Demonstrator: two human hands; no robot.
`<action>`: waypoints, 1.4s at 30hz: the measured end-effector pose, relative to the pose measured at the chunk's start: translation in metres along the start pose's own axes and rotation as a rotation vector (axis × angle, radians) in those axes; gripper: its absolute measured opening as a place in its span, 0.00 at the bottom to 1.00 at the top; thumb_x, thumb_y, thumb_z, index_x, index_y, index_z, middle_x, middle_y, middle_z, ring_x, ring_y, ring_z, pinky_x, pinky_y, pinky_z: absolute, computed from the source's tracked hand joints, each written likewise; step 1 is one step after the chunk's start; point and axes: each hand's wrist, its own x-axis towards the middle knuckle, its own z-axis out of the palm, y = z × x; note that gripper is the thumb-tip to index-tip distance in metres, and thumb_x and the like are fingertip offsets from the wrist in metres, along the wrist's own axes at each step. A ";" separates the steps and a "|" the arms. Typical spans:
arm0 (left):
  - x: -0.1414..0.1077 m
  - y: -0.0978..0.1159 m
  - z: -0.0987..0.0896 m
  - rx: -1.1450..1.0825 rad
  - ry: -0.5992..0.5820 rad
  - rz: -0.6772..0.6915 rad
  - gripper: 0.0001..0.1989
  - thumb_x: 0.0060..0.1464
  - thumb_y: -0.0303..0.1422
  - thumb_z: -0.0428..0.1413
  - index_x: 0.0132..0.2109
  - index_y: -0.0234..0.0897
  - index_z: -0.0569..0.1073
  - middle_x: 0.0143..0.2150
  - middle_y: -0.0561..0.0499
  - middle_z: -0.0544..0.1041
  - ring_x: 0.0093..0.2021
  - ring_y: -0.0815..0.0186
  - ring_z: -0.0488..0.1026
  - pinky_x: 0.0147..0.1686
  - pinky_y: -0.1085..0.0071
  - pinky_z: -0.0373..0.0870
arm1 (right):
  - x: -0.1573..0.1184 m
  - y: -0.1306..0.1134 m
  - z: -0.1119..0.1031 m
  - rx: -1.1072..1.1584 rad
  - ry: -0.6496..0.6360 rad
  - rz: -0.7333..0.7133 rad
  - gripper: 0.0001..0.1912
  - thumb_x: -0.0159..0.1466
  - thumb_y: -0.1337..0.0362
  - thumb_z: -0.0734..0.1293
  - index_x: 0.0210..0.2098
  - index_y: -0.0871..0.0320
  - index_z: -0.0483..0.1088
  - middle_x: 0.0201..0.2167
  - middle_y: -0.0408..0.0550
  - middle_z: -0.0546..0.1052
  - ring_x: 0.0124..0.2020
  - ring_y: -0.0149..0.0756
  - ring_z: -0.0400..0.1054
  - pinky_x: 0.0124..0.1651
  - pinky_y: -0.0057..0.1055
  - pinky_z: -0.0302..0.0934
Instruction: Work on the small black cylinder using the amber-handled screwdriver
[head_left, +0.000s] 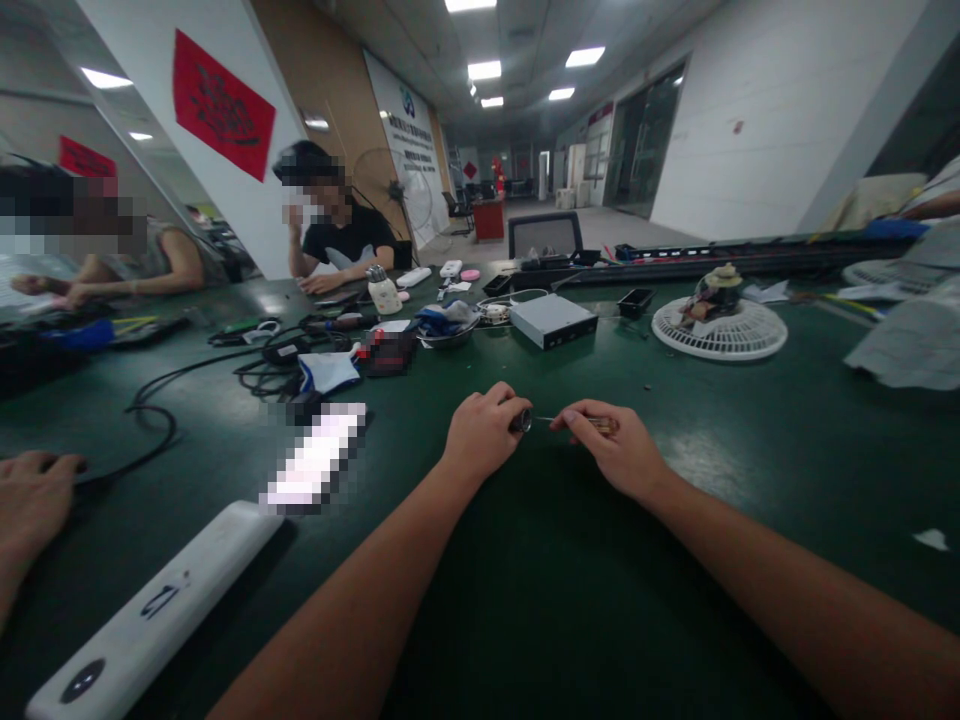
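My left hand (pixel 484 432) is closed around a small dark cylindrical part (pixel 521 420), whose round, metallic-looking end faces right. Its kind is too small to make out. In my right hand (pixel 615 448) is a screwdriver (pixel 604 426) with an amber-coloured handle. The thin shaft points left at the open end of the dark part, and I cannot tell whether the tip touches it. Both hands are low over the green table (pixel 525 600), close together. Beyond them sits a grey metal box (pixel 553 318), apart from either hand.
A white fan grille with a motor (pixel 720 315) stands back right. To the left lie a long white device (pixel 157 610), a blurred bright phone-like screen (pixel 319 460) and black cables (pixel 161 400). Another person's hand (pixel 37 500) rests at the left edge; two people sit across.
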 end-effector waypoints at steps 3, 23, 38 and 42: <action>0.000 0.001 0.000 0.000 -0.016 0.024 0.13 0.55 0.28 0.60 0.49 0.43 0.78 0.48 0.50 0.75 0.41 0.62 0.73 0.41 0.64 0.69 | 0.000 0.000 0.001 0.034 -0.035 -0.017 0.16 0.70 0.56 0.64 0.34 0.58 0.79 0.33 0.48 0.81 0.32 0.36 0.73 0.37 0.33 0.67; 0.000 0.002 0.001 -0.003 -0.065 -0.006 0.14 0.57 0.29 0.58 0.51 0.43 0.77 0.47 0.50 0.77 0.41 0.62 0.74 0.41 0.65 0.70 | -0.001 0.001 0.002 0.127 -0.036 -0.003 0.17 0.70 0.54 0.63 0.37 0.58 0.79 0.34 0.49 0.80 0.34 0.38 0.74 0.37 0.35 0.68; 0.001 0.006 -0.002 -0.010 -0.064 -0.041 0.15 0.57 0.29 0.57 0.51 0.43 0.76 0.47 0.51 0.78 0.41 0.60 0.76 0.41 0.64 0.71 | -0.001 0.002 0.004 0.088 -0.083 -0.001 0.17 0.69 0.53 0.64 0.33 0.58 0.77 0.31 0.49 0.80 0.33 0.38 0.74 0.38 0.35 0.69; 0.001 0.007 -0.004 -0.020 -0.055 -0.023 0.14 0.59 0.30 0.56 0.52 0.42 0.74 0.47 0.51 0.79 0.43 0.60 0.76 0.42 0.63 0.71 | 0.000 0.002 0.003 0.143 -0.033 0.014 0.15 0.69 0.53 0.65 0.36 0.57 0.77 0.36 0.50 0.80 0.37 0.40 0.75 0.38 0.34 0.70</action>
